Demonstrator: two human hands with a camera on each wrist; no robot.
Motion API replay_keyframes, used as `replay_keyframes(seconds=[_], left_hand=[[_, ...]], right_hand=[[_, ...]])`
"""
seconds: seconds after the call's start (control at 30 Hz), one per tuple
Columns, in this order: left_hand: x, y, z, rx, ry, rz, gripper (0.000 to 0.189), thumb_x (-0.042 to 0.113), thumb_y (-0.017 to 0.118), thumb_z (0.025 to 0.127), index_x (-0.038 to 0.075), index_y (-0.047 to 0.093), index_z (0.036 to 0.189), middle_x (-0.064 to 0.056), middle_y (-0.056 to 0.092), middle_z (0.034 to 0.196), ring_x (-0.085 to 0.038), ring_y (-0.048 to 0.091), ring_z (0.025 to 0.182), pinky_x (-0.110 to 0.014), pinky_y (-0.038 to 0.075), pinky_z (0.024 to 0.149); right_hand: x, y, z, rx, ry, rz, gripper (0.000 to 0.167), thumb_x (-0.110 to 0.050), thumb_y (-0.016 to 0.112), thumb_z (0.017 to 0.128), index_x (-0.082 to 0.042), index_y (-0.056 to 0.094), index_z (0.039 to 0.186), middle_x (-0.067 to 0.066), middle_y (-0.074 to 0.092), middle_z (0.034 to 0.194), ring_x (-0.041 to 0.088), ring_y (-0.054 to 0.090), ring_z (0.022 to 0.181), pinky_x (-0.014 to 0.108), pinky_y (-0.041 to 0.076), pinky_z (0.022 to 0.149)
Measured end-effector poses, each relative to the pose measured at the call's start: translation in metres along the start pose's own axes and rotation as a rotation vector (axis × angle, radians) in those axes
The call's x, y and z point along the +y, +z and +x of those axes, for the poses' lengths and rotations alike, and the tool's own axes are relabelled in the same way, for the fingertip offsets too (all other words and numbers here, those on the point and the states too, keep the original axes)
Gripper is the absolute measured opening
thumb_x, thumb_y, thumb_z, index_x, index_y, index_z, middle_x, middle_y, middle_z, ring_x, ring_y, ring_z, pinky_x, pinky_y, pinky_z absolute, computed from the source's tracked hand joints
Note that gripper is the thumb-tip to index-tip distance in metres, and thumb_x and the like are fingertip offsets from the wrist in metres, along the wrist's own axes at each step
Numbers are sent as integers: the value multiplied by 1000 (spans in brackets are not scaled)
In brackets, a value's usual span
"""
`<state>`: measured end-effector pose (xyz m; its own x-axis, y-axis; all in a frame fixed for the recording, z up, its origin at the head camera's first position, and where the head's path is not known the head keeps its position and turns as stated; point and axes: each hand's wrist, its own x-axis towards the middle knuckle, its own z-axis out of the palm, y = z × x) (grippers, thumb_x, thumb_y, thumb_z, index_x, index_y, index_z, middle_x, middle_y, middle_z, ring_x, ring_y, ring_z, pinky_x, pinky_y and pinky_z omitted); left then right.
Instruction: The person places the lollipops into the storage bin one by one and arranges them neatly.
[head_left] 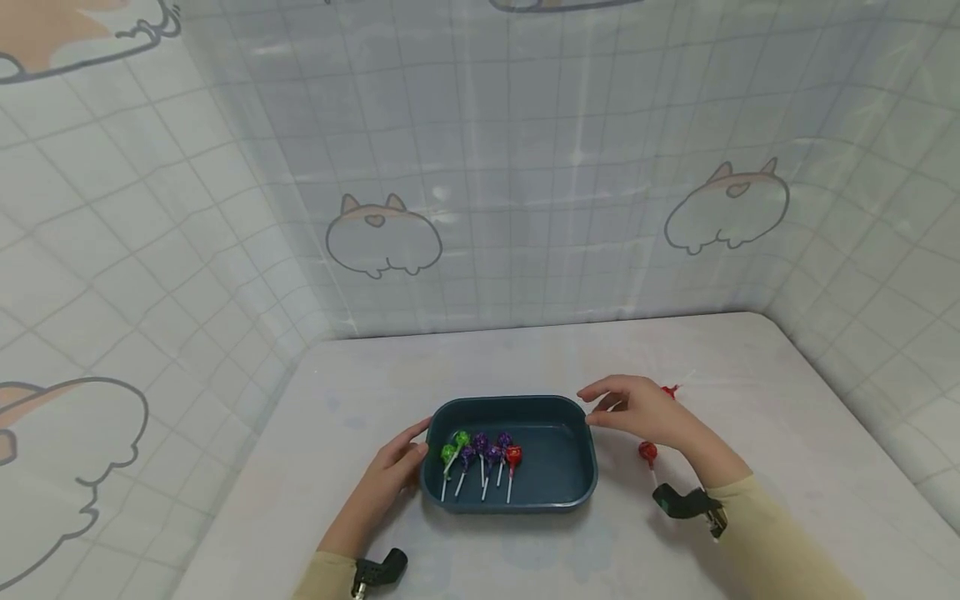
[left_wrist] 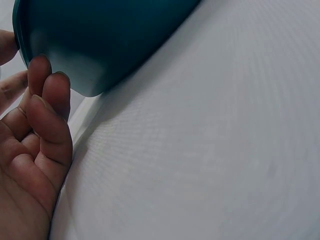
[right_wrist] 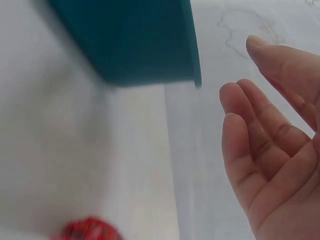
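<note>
A dark teal tray (head_left: 555, 506) sits on the table with several lollipops in its left half: green lollipops (head_left: 461, 437), purple lollipops (head_left: 481, 442) and one red lollipop (head_left: 513, 456), sticks pointing toward me. My left hand (head_left: 396, 458) holds the tray's left end, thumb at the rim; in the left wrist view its curled fingers (left_wrist: 56, 95) lie against the outer wall. At the right rim, my right hand (head_left: 637, 410) hovers with nothing in it. The right wrist view shows its fingers (right_wrist: 237, 145) loosely bent and apart from the tray wall (right_wrist: 145, 45).
On the white table (head_left: 360, 375), a red lollipop (head_left: 647, 451) lies right of the tray near the right wrist. Another red wrapper (head_left: 670, 391) shows partly behind the right hand. Grid-patterned curtains (head_left: 525, 208) enclose the table at the back and both sides.
</note>
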<state>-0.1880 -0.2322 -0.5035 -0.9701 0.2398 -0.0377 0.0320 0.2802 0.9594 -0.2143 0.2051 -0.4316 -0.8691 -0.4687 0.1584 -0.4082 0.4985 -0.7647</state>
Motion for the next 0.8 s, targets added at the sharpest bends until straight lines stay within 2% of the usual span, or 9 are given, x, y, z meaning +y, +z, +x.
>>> replay_keyframes(seconds=[0.17, 0.4, 0.57, 0.8], left_hand=[[0, 1, 0, -1, 13, -11, 48, 37, 56, 101, 24, 48, 147, -13, 62, 91, -22, 54, 68, -31, 48, 58], [1, 2, 1, 12, -3, -25, 47, 38, 58, 100, 27, 50, 145, -13, 61, 90, -22, 54, 69, -31, 49, 59], [0, 2, 1, 19, -13, -19, 46, 38, 58, 100, 28, 50, 144, -15, 61, 92, -24, 55, 70, -32, 49, 60], [-1, 1, 1, 26, -24, -5, 47, 39, 58, 100, 27, 50, 144, -15, 61, 90, -24, 55, 70, -32, 49, 60]], right_hand=[[11, -7, -12, 32, 44, -10, 36, -31, 79, 86, -21, 70, 119, 3, 68, 117, 13, 66, 95, 29, 54, 79], [27, -14, -27, 34, 115, 14, 41, -32, 79, 85, -11, 70, 120, 11, 67, 118, 15, 66, 93, 29, 54, 74], [36, -19, -33, 39, 128, -30, 42, -33, 79, 85, -11, 70, 120, 8, 68, 116, 14, 66, 91, 30, 53, 74], [48, -32, -40, -27, 156, -100, 38, -27, 79, 85, -14, 71, 119, 2, 67, 108, 16, 61, 79, 30, 51, 68]])
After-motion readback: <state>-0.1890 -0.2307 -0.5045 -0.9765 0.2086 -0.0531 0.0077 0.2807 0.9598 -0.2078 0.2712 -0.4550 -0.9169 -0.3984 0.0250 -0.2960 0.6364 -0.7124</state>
